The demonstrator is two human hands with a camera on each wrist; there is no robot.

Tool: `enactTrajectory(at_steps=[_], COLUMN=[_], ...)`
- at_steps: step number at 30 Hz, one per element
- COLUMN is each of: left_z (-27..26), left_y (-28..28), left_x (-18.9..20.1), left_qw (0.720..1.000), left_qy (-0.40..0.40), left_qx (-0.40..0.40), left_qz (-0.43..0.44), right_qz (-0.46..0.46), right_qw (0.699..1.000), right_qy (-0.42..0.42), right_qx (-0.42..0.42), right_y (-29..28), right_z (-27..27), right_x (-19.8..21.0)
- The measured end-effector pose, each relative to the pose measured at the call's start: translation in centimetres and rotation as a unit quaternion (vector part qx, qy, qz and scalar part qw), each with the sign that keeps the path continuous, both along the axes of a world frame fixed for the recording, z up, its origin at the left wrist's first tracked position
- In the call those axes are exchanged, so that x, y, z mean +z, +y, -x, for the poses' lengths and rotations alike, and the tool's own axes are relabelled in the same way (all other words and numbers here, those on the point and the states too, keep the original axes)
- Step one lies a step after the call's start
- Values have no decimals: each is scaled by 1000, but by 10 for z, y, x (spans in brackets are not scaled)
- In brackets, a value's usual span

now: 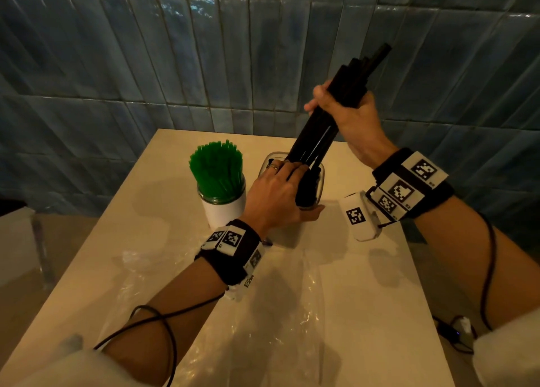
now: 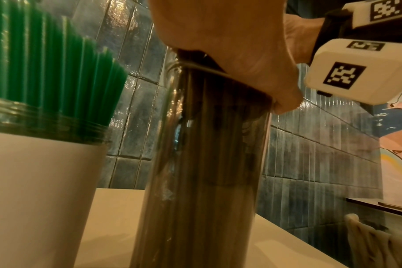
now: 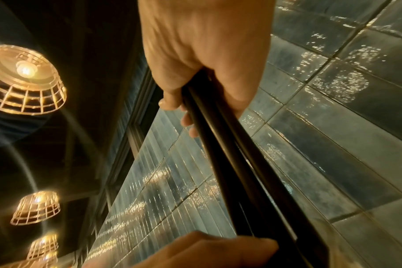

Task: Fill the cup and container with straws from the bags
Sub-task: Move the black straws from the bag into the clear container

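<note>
A white cup (image 1: 225, 208) packed with green straws (image 1: 216, 170) stands on the table. Right of it is a clear container (image 1: 320, 179) holding black straws. My left hand (image 1: 280, 188) grips the container at its rim, fingers over the top and thumb on the near side. My right hand (image 1: 342, 109) holds a tilted bundle of black straws (image 1: 315, 144) above it; their lower ends reach into the container's mouth. The left wrist view shows the container (image 2: 207, 172), the cup (image 2: 39, 190) and the green straws (image 2: 46, 72). The right wrist view shows the right hand (image 3: 202, 54) wrapped round the black straws (image 3: 252, 172).
Crumpled clear plastic bags (image 1: 263, 284) lie on the pale table (image 1: 380, 299) in front of the containers. A blue tiled wall (image 1: 204, 65) runs close behind the table. The table's left edge drops to a lower white surface (image 1: 14, 240).
</note>
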State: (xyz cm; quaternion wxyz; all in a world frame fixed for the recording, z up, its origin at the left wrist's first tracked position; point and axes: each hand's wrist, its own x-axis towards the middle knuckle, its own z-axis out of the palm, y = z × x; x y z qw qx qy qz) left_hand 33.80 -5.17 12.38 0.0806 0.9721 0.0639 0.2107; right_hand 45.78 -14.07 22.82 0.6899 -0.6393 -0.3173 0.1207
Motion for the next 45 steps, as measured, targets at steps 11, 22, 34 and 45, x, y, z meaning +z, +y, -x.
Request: enactTrajectory(at_steps=[11,22,34,45], left_z=[2,3,2,-50], left_y=[-1,-1,10,47], left_x=[0,-4,4,65], left_qw=[1000,998,991,956], left_qy=[-15,-53,-32,-175], left_qx=[-1,-11,-73,-52], left_qz=[9,-15,104,230], right_qz=[149,196,170,170], right_qw=[981,972,982,982], right_qy=[-65,-127,-57,-11], right_qx=[106,37,58,80], right_y=[1,15,22,29], right_z=[-10,-3,-7,-20], right_x=[1,-6,-25,-32])
